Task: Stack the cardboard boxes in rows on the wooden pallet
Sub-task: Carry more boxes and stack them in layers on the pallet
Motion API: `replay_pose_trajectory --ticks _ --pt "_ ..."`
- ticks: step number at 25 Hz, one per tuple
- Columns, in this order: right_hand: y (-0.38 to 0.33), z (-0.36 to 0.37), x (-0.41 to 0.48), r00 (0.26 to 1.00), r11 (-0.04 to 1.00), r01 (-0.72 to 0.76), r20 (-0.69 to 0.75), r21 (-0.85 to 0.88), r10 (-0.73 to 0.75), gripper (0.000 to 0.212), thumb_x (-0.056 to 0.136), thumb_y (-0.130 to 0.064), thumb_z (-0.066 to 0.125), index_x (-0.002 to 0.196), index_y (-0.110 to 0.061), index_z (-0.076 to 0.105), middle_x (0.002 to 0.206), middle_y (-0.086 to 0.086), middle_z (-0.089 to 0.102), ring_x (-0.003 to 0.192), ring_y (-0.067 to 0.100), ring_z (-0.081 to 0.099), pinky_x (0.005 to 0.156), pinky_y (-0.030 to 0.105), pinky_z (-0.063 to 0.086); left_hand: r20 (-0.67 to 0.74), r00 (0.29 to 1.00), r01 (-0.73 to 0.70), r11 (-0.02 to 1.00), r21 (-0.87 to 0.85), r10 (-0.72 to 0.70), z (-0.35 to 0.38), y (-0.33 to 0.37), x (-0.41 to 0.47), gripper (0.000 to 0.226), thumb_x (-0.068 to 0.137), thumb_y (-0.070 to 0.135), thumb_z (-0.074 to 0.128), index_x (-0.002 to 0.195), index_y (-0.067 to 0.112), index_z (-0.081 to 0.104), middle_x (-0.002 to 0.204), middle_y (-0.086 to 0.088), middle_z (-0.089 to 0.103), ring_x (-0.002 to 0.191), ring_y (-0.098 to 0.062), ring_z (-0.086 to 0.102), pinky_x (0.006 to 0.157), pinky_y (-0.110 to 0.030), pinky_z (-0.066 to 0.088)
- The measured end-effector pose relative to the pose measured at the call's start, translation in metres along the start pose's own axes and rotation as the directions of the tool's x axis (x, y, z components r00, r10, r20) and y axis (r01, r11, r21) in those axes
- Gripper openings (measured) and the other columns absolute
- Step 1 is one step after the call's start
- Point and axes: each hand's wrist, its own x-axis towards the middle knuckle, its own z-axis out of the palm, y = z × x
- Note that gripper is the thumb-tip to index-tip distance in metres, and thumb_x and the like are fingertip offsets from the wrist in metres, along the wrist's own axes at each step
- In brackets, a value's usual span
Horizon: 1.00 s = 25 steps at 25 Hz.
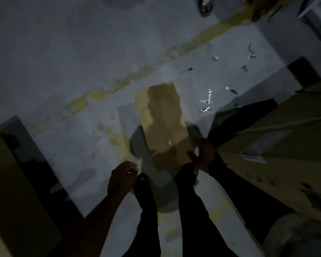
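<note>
Showing dim grey floor [63, 52], worn yellow line [133, 78] | right hand [204, 156] at cardboard box [161, 119], grip unclear; left hand [121, 179] curled, apart

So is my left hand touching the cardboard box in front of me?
Apart. In the head view, the left hand sits curled to the lower left of the cardboard box, with shadowed floor showing between them.

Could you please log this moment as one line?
cardboard box: blurred | right hand: at its near corner, grip unclear | left hand: curled, off box
</note>
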Motion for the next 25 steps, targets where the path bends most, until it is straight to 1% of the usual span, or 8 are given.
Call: replay_pose_trajectory --ticks 6,9,11,13,17,20,22,25 --pt "0.059 0.062 0.164 0.994 0.979 0.092 0.069 -0.182 -0.080 0.073 0.092 -0.050 0.061 0.153 -0.020 0.035 0.160 0.014 0.027 0.145 0.040 0.025 0.110 0.053 0.037 -0.036 0.999 0.022 0.999 -0.031 -0.023 0.073 0.003 0.129 0.028 0.098 0.036 0.063 0.125 0.026 0.063 0.124 0.002 0.065 0.103 -0.015 0.064 0.081 -0.028 0.046" --pt "0.076 0.102 0.221 0.987 0.957 0.156 0.074 -0.246 -0.142 0.088 0.086 -0.070 0.051 0.157 -0.026 0.023 0.165 0.011 0.012 0.148 0.040 0.018 0.111 0.055 0.036 -0.063 0.998 -0.014 0.999 0.040 0.017 0.111 0.009 0.196 0.051 0.090 0.054 0.067 0.133 0.028 0.057 0.144 -0.001 0.052 0.129 -0.022 0.052 0.106 -0.039 0.044" --pt "0.075 0.118 0.244 0.974 0.945 0.228 0.074 -0.236 -0.216 0.095 0.085 -0.071 0.056 0.158 -0.020 0.022 0.166 0.015 0.006 0.150 0.042 0.014 0.114 0.055 0.031 -0.065 0.998 -0.013 1.000 0.016 0.014 0.131 0.015 0.227 0.068 0.085 0.054 0.073 0.143 0.029 0.049 0.161 -0.003 0.029 0.132 -0.011 0.044 0.109 -0.029 0.037" --pt "0.067 0.126 0.257 0.950 0.931 0.312 0.070 -0.190 -0.304 0.098 0.087 -0.061 0.066 0.158 -0.011 0.022 0.166 0.018 0.008 0.149 0.044 0.015 0.113 0.054 0.028 -0.004 1.000 0.026 0.984 -0.179 -0.027 0.146 0.019 0.249 0.077 0.083 0.038 0.080 0.149 0.026 0.042 0.163 -0.002 0.016 0.123 -0.002 0.045 0.093 -0.011 0.039" --pt "0.060 0.124 0.256 0.941 0.928 0.339 0.057 -0.156 -0.334 0.105 0.079 -0.070 0.068 0.159 -0.018 0.022 0.166 0.012 0.011 0.140 0.043 0.027 0.106 0.054 0.034 0.012 0.997 0.073 0.868 -0.490 -0.077 0.152 0.022 0.267 0.076 0.070 0.040 0.088 0.137 0.026 0.055 0.153 0.004 0.026 0.097 0.004 0.065 0.069 -0.001 0.047" --pt "0.052 0.110 0.238 0.935 0.910 0.353 0.051 -0.218 -0.351 0.102 0.075 -0.087 0.050 0.154 -0.024 0.033 0.164 0.009 0.018 0.135 0.043 0.036 0.104 0.050 0.038 -0.025 0.996 0.062 0.864 -0.499 -0.086 0.131 0.036 0.233 0.074 0.079 0.028 0.085 0.143 0.030 0.048 0.147 0.005 0.021 0.095 0.000 0.064 0.068 0.001 0.046" --pt "0.031 0.093 0.218 0.910 0.878 0.402 0.005 -0.259 -0.415 0.096 0.077 -0.092 0.034 0.144 -0.024 0.045 0.160 0.008 0.029 0.138 0.040 0.039 0.104 0.050 0.036 -0.068 0.990 0.073 0.848 -0.525 -0.127 0.112 0.047 0.195 0.075 0.077 0.033 0.086 0.142 0.032 0.048 0.140 0.013 0.028 0.103 -0.002 0.063 0.082 -0.007 0.050" --pt "-0.015 0.053 0.169 0.864 0.828 0.481 -0.005 -0.288 -0.504 0.083 0.078 -0.092 0.033 0.132 -0.034 0.054 0.158 -0.002 0.033 0.139 0.033 0.039 0.105 0.043 0.029 -0.184 0.958 0.081 0.825 -0.559 -0.218 0.073 0.061 0.126 0.082 0.063 0.065 0.084 0.134 0.037 0.055 0.125 0.018 0.051 0.122 -0.004 0.047 0.103 -0.032 0.047"
